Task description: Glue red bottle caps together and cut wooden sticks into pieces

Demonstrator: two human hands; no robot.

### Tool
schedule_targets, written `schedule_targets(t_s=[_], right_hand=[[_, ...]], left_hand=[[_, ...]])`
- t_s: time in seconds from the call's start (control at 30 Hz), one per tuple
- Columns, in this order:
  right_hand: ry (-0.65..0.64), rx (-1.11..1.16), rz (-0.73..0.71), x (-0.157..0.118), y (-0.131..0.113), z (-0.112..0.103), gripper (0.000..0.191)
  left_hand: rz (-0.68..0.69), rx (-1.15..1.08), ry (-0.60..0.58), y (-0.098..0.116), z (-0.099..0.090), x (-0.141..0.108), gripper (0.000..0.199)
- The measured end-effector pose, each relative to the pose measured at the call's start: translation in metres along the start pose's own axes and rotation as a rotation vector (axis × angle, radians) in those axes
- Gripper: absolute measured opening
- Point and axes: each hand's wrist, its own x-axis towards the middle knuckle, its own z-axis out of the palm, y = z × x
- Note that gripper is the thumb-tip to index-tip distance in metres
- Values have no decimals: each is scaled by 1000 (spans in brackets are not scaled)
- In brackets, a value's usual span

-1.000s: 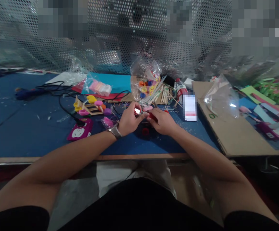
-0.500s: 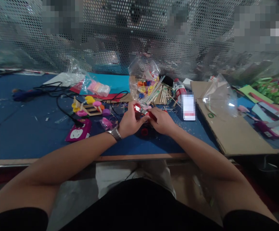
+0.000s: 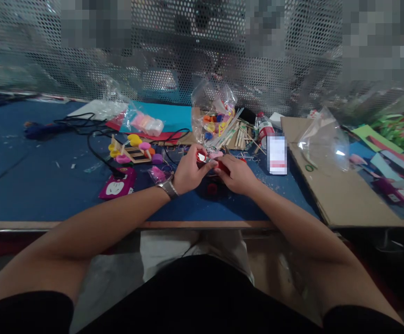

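Note:
My left hand [image 3: 189,172], with a watch on its wrist, is closed on a small red ring-like piece [image 3: 201,157] with a pale centre. Close beside it, my right hand [image 3: 236,174] has its fingers wrapped round another red piece [image 3: 222,167]. The two hands nearly meet above the blue table [image 3: 174,211], and a small pale part lies between their fingertips. Under them is a dark object with a red round part [image 3: 211,188], mostly in shadow. Left of my hands sits a stick frame [image 3: 137,153] with yellow, pink, orange and purple pieces.
A purple power socket [image 3: 118,185] with a black cable lies left. Behind my hands are a clear bag [image 3: 202,118], wooden sticks [image 3: 238,134] and a bottle [image 3: 264,130]. A phone [image 3: 277,155] and cardboard [image 3: 341,195] are at the right.
The camera view has shifted slightly, so the table items sit a little further right. The red ring-like piece in my left hand has turned a little. Both hands keep their hold.

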Motion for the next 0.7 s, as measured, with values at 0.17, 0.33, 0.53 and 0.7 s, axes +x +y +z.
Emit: schedule_targets(t_s=[0.17, 0.33, 0.53, 0.7], right_hand=[[-15, -10, 9, 0, 0, -1, 49], [6, -6, 20, 0, 0, 0, 49], [12, 9, 29, 0, -1, -2, 50], [12, 3, 14, 0, -1, -1, 47]], left_hand=[[-63, 1, -6, 2, -2, 2, 76], [-48, 0, 0, 1, -1, 1, 73], [-66, -58, 0, -6, 4, 0, 84], [-21, -48, 2, -6, 6, -1, 83]])
